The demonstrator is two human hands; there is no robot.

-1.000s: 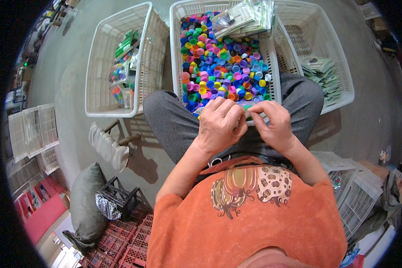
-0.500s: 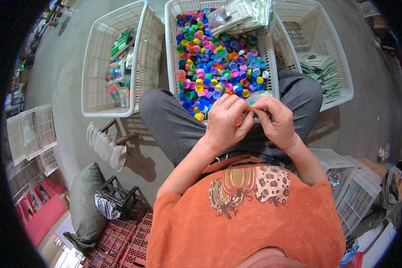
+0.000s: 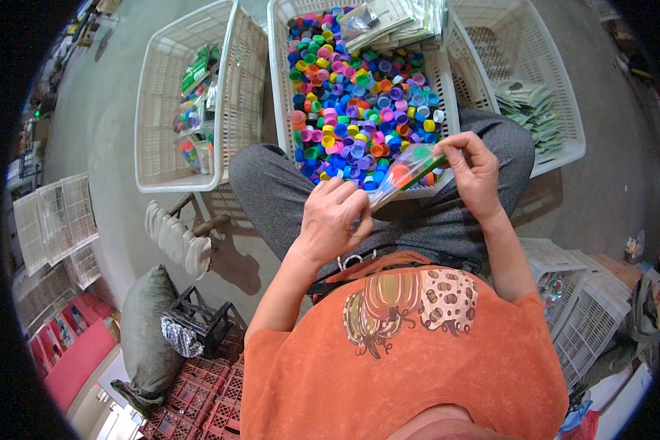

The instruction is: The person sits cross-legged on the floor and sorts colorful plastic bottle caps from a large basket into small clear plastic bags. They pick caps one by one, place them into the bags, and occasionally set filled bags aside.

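Observation:
Between my hands, over my lap, a clear plastic bag (image 3: 401, 176) is stretched at a slant, with a green strip along one edge and orange, green and blue caps showing inside. My left hand (image 3: 335, 218) is closed on its lower left end. At its upper right end, my right hand (image 3: 474, 174) pinches the corner between thumb and fingers. Just beyond the bag stands a white plastic crate (image 3: 277, 81), holding a heap of colourful bottle caps (image 3: 359, 110). Several flat clear packets with cards (image 3: 403, 23) lie on the crate's far right part.
A white crate (image 3: 144, 117) on the left holds filled bags (image 3: 191, 117). Another crate (image 3: 576, 110) on the right holds green card packets (image 3: 532, 117). Left of me are a padded stool (image 3: 177, 238), a stuffed sack (image 3: 145, 330) and red crates (image 3: 194, 389). White crates (image 3: 579, 315) stand at right.
My hands were close together, pinching at the bag's edge. They have moved apart, the left one down and to the left, and the bag now lies stretched in plain view between them.

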